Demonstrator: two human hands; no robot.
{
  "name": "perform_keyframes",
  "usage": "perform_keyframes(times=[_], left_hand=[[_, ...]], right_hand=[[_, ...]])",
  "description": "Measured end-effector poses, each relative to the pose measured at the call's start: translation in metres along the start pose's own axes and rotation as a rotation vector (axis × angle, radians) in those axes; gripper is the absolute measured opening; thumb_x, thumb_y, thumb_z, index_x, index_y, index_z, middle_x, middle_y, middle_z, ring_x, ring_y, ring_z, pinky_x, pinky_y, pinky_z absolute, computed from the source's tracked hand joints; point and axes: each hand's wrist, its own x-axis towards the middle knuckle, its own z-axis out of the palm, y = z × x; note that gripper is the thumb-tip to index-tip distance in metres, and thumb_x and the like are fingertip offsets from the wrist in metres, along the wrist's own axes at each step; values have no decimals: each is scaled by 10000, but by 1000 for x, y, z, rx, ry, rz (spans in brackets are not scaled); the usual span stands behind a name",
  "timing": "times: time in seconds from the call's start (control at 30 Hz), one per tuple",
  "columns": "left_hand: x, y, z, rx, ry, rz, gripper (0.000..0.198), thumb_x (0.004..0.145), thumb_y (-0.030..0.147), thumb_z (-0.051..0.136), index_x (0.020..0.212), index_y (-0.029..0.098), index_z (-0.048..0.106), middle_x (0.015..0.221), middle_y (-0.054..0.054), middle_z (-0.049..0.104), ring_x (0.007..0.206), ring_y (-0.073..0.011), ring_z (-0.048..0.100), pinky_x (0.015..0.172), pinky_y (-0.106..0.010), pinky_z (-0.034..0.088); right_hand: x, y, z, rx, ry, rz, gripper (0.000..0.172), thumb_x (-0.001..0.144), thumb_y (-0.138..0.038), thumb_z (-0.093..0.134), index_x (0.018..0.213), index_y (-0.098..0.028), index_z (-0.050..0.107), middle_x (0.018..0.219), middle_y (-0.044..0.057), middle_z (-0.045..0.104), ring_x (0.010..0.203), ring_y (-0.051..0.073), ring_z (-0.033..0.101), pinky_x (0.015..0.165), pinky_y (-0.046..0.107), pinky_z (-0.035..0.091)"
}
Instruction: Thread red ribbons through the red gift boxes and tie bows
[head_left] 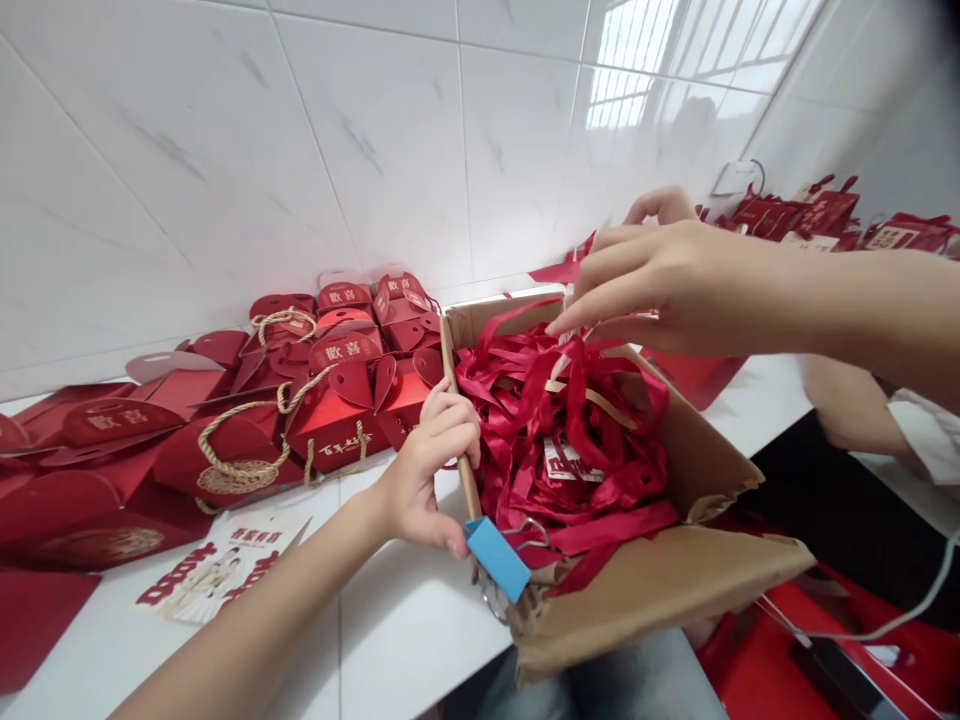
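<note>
My left hand grips the left wall of an open cardboard box, with the thumb low on the outside. A blue binder clip is fixed to the box's near left corner, close to that thumb. Tangled red ribbons fill the box, with a small white printed tag among them. Over the far side of the box, my right hand is closed on a red ribbon, its fingers bent downward. The exact fingertip contact is partly hidden.
Red gift boxes with rope handles are crowded along the tiled wall on the left. A printed card lies on the white table before them. More red gift bags stand far right. Another person's arm rests at the right.
</note>
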Motion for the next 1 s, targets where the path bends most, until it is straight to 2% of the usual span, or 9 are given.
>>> perform_keyframes(times=[0.1,0.23,0.43,0.6,0.7,0.8,0.9,0.97,1.0], left_hand=[[0,0,0,7,-4,-9,682,662,855,322,663,188,462,705,-35,466,794,-207,444,1056,-502,202],[0,1,0,1,-1,-45,696,638,873,313,659,192,451,696,-33,462,768,-202,434,1037,-493,245],[-1,2,0,1,-10,-49,708,631,882,299,654,191,452,693,-31,466,763,-199,430,1067,-505,195],[-2,1,0,-19,-2,-40,709,631,881,310,660,189,461,705,-33,470,778,-202,439,1080,-508,169],[-2,1,0,-15,8,-23,708,630,880,319,660,187,461,706,-29,464,777,-197,440,1086,-512,153],[0,4,-1,-6,3,-16,706,627,881,323,641,187,451,694,-27,462,753,-188,429,1078,-514,175],[0,4,-2,-8,-1,-13,704,626,882,323,633,188,446,679,-26,466,754,-190,431,1061,-512,210],[-2,1,0,-10,7,-13,695,612,879,361,636,190,450,671,-24,463,747,-193,433,1011,-488,291],[-4,-2,1,-20,20,6,686,602,872,395,653,191,464,669,-23,465,730,-190,436,956,-457,352]], right_hand=[[-3,3,4,9,-40,30,186,879,-324,513,983,-305,666,877,-21,642,953,170,538,882,404,383],[-6,1,3,-28,-12,66,183,896,-343,483,899,-296,661,885,-16,651,974,176,535,908,412,371],[-3,-12,-4,-109,234,108,102,836,-292,580,868,-219,643,806,14,665,791,171,598,847,408,407],[2,-12,-15,346,382,494,240,782,-392,660,862,-170,619,714,22,645,611,117,573,556,252,450],[9,-8,-17,598,425,579,238,796,-391,658,840,-161,614,681,12,623,546,89,541,482,215,409],[26,-16,-14,650,582,492,188,816,-337,647,772,-165,584,621,-2,561,495,82,481,439,224,366],[51,-41,-4,515,817,260,112,858,-246,583,792,-174,528,717,17,574,572,106,536,495,247,415],[68,-61,7,412,758,107,73,897,-214,497,833,-181,511,807,20,577,671,112,574,586,249,445],[75,-69,12,342,606,26,82,906,-219,472,848,-184,519,822,17,581,718,117,581,631,254,443]])
